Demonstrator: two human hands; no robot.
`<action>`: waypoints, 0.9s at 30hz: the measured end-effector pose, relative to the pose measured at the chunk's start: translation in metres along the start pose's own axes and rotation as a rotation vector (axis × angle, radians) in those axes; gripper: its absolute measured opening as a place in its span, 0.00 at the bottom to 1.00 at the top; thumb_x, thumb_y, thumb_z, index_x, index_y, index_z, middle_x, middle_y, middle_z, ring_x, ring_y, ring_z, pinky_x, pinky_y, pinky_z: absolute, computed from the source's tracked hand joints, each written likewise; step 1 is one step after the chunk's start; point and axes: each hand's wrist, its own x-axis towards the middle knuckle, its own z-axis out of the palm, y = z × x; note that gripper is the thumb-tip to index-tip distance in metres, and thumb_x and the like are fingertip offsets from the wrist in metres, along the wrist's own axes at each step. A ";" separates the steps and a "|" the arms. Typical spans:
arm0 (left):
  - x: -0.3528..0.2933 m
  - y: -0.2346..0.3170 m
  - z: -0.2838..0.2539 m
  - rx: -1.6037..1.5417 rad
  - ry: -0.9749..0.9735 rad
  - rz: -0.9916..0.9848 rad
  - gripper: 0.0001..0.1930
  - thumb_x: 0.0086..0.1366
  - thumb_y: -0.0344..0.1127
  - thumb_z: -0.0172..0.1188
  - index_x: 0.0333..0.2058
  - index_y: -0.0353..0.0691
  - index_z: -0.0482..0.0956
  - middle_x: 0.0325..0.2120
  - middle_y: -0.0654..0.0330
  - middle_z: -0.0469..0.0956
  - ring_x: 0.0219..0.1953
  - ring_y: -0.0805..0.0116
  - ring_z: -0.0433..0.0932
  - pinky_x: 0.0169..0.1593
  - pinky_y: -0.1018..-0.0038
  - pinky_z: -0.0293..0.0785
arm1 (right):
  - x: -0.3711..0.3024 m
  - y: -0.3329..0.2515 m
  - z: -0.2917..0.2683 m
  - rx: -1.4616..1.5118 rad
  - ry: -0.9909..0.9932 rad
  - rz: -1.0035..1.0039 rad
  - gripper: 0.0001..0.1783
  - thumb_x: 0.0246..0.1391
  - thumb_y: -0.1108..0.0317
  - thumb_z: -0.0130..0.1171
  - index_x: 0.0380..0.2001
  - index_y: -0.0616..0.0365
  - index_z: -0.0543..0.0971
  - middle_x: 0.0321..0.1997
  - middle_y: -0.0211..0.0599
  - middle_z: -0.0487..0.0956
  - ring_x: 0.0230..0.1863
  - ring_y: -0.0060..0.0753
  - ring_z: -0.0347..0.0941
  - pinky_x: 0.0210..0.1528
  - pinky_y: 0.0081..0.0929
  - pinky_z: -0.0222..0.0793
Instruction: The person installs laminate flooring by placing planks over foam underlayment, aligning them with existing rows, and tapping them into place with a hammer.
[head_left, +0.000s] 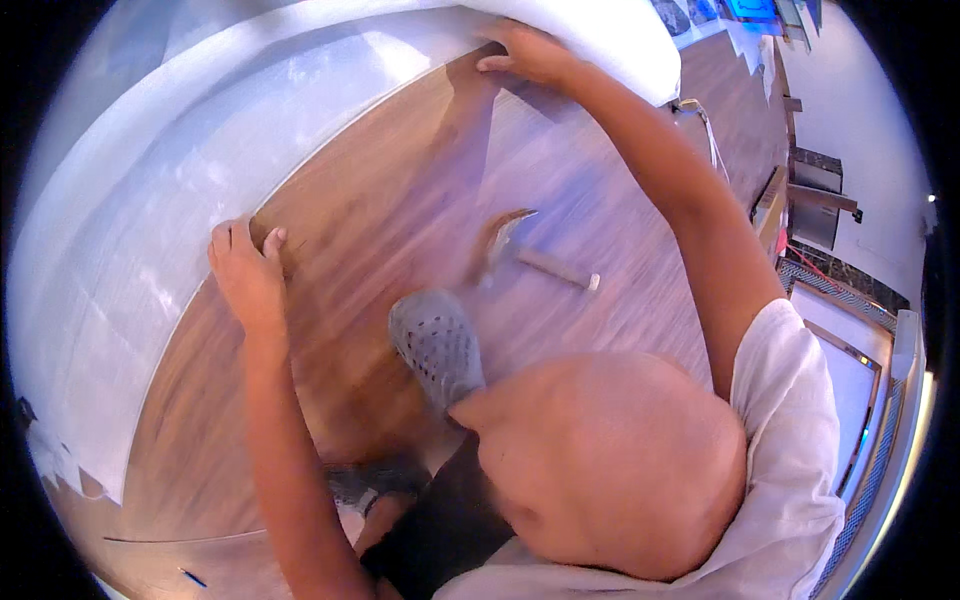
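In the head view, the left hand [248,278] reaches forward on the left, thumb wide of its fingers; the right hand [530,52] stretches far, fingers loosely spread. The white sheet [215,170] lies on the floor [350,260], its edge at both hands' fingertips.

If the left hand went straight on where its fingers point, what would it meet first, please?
Most likely the white sheet: its edge lies right by the left hand. This single view leaves unclear whether they already touch.
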 end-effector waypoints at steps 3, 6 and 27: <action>-0.003 0.004 -0.002 0.009 0.003 -0.025 0.23 0.52 0.38 0.71 0.46 0.34 0.78 0.43 0.52 0.74 0.48 0.50 0.71 0.54 0.61 0.68 | 0.007 -0.007 0.005 0.007 -0.053 0.002 0.26 0.57 0.52 0.58 0.52 0.58 0.74 0.53 0.51 0.75 0.56 0.54 0.70 0.60 0.42 0.64; -0.004 0.012 -0.004 0.035 -0.016 -0.056 0.24 0.53 0.37 0.70 0.49 0.36 0.78 0.43 0.51 0.74 0.48 0.49 0.71 0.54 0.59 0.67 | -0.004 -0.010 0.010 0.028 -0.012 0.099 0.24 0.57 0.52 0.56 0.48 0.60 0.75 0.49 0.55 0.77 0.54 0.56 0.72 0.58 0.45 0.65; -0.045 -0.072 -0.001 -0.131 0.036 -0.143 0.38 0.63 0.44 0.60 0.65 0.28 0.55 0.66 0.40 0.54 0.70 0.43 0.48 0.72 0.55 0.45 | -0.011 -0.172 0.092 -0.032 0.185 -0.184 0.30 0.64 0.64 0.49 0.66 0.63 0.61 0.72 0.51 0.57 0.73 0.51 0.52 0.73 0.42 0.47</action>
